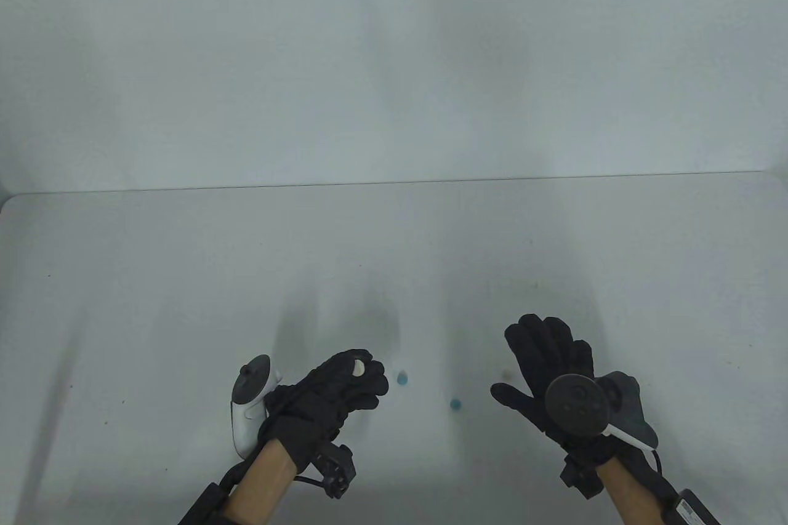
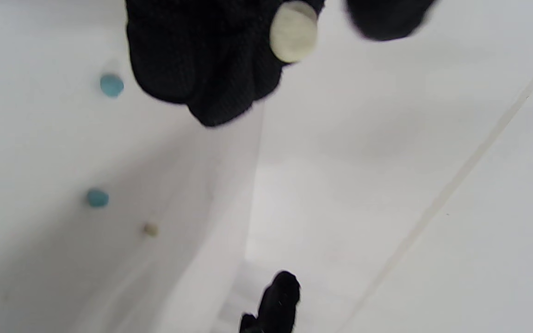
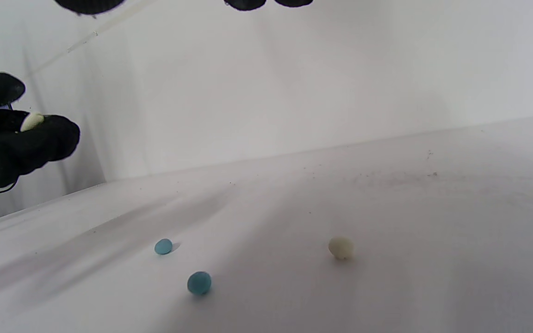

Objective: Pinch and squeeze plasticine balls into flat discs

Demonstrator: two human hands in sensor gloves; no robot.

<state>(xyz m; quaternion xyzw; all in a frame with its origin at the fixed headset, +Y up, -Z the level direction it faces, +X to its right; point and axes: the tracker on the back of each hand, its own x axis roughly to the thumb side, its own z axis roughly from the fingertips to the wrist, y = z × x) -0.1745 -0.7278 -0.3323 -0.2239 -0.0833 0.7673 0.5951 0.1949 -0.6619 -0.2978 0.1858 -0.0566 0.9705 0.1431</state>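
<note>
Black-gloved left hand (image 1: 335, 386) pinches a cream plasticine piece (image 1: 358, 368) between thumb and fingers, lifted off the counter (image 1: 184, 279), likely for squeezing. Right hand (image 1: 551, 365) hovers spread, holding nothing. Between them lie two blue balls (image 1: 402, 378) (image 1: 455, 404); a cream ball (image 3: 341, 247) lies beneath the right hand.

Between my hands, two blue balls (image 1: 402, 377) (image 1: 455, 404) and a cream ball (image 3: 341, 247) dotted the table (image 1: 184, 279).

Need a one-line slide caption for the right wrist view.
Two blue balls and a cream ball lie on the table while the left hand pinches a cream piece.
</note>
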